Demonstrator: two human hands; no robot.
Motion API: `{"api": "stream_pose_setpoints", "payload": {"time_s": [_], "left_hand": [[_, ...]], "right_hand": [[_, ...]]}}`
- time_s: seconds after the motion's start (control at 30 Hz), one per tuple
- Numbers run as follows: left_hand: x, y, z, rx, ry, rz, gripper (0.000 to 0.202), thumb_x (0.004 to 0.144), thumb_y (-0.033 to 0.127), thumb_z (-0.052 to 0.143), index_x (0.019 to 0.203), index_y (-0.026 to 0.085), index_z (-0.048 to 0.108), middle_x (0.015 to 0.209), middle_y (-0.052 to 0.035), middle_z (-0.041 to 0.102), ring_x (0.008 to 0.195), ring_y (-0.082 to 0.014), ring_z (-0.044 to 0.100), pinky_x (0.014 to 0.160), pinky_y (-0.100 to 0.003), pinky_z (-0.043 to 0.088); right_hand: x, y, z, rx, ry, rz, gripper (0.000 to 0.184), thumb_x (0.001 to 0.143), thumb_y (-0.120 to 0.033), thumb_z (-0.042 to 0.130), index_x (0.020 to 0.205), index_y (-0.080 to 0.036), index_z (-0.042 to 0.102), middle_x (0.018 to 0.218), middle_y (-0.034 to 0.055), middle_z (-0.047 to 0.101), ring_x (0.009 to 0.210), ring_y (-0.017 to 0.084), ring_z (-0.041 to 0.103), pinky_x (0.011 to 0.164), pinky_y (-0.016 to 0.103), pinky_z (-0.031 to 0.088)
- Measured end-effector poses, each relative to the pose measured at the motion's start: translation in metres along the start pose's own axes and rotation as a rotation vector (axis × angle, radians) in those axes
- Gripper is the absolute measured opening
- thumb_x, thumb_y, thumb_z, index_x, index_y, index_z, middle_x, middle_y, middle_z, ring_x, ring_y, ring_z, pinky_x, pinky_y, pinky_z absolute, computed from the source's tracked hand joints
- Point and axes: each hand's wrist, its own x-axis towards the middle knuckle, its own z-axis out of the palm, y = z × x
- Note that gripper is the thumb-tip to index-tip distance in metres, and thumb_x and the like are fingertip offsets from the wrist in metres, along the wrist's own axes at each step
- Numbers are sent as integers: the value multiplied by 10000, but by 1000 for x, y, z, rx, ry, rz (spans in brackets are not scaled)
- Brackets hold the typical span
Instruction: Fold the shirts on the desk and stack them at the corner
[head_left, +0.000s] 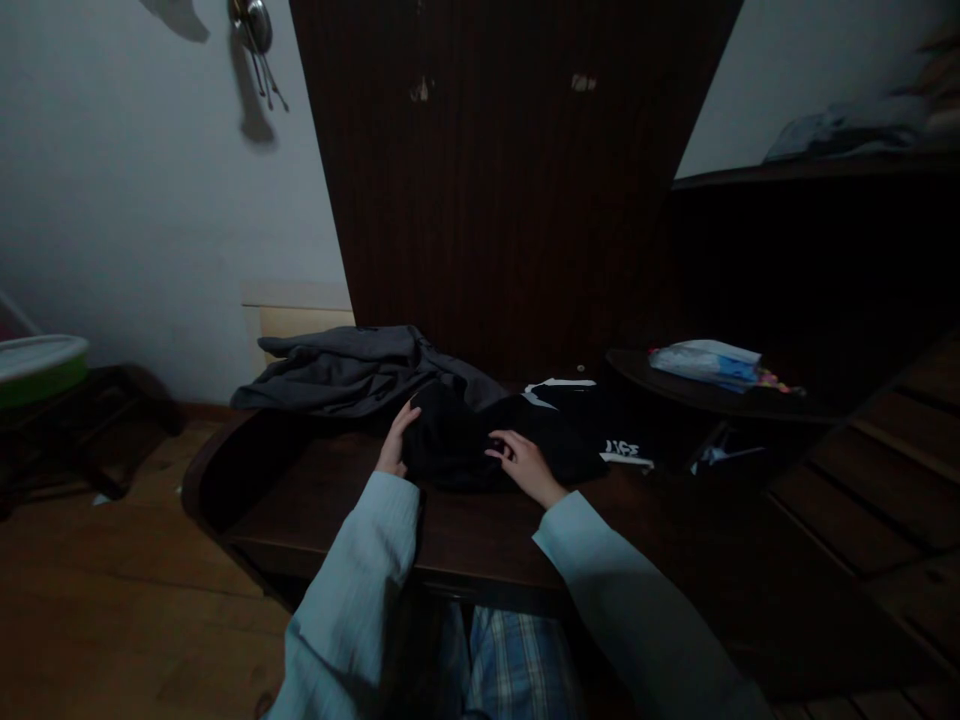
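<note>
- Dim light hides much of the black garment [450, 440] just below centre, towards 6 o'clock; its folds merge into the dark wood. White lettering shows at 4 o'clock, only partly readable.
- Your left hand [397, 437], at 8 o'clock, lies against the garment's left edge, thumb hard to make out; whether it grips cloth cannot be told.
- Your right hand [525, 465], at 5 o'clock, rests over the garment, with thumb and fingers a narrow gap apart; whether cloth is pinched there cannot be told.
- A grey garment [345, 370] lies crumpled at 9 o'clock, beside the black one.
- Beneath is a dark wooden bench [300, 500] with a curved left end.
- A dark panel [495, 200] fills 12 o'clock; a pale wall [150, 200] stands at 10.
- At 3 o'clock, a plastic packet [705, 360] sits on a small shelf [626, 370].
- At far 9, the left edge cuts off a green tub [41, 380].
- Wooden floor [112, 610] spreads at 8 o'clock.
</note>
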Motion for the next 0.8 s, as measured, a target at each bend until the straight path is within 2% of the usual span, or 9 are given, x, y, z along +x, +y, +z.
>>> {"api": "stream_pose_setpoints", "payload": {"time_s": [0.07,0.17,0.3,0.4,0.47,0.53,0.6,0.67,0.8], "left_hand": [[1,0,-1,63,-55,-5,409,585,237,647,992,206,632,981,-19,666,926,-192,602,840,-283,458],[4,0,-8,296,-151,-29,412,502,145,627,913,178,643,856,-18,669,818,-186,605,774,-284,462],[8,0,-25,659,-280,-25,349,416,43,525,727,161,632,718,-1,637,765,-184,573,760,-287,448],[6,0,-33,743,-207,45,347,410,50,492,714,169,613,685,7,609,746,-182,553,745,-279,440],[4,2,-35,744,-129,53,360,416,61,500,742,172,606,683,14,594,711,-171,545,700,-263,438],[2,4,-34,697,-96,-10,353,439,85,511,767,178,601,676,20,586,672,-159,541,640,-245,430],[-1,6,-31,630,-120,-109,340,461,105,518,779,185,608,678,18,597,650,-152,544,592,-231,417],[-2,8,-29,599,-178,-182,320,463,107,532,760,184,624,683,4,618,649,-157,552,574,-227,409],[-4,9,-29,646,-250,-198,257,436,86,542,667,157,631,645,-6,628,604,-159,549,550,-232,401]], "right_hand": [[0,1,1,36,-52,13,258,797,-396,496,859,-187,635,767,28,623,624,133,552,603,248,441],[2,3,-1,84,-45,144,296,835,-390,414,840,-194,637,646,0,610,591,134,564,564,232,428],[3,6,-6,-55,-72,236,219,754,-408,546,788,-221,656,455,-50,500,456,116,498,464,206,356],[2,8,-8,-192,-93,198,101,695,-332,618,744,-257,665,474,-45,528,469,118,503,462,205,332],[2,10,-10,-204,-152,168,127,698,-219,581,774,-275,667,510,-43,562,490,118,517,478,204,335],[1,13,-12,-140,-221,141,224,707,-138,502,792,-269,662,567,-40,594,523,113,532,508,204,350],[2,15,-14,-42,-251,140,191,710,-151,484,761,-237,647,576,-38,589,533,111,528,522,207,357],[4,15,-15,70,-208,175,94,698,-236,529,711,-206,616,521,-49,540,506,107,498,509,208,350],[12,19,-21,349,80,345,241,646,-422,568,691,-185,556,476,-68,454,443,95,419,445,210,311]]}}
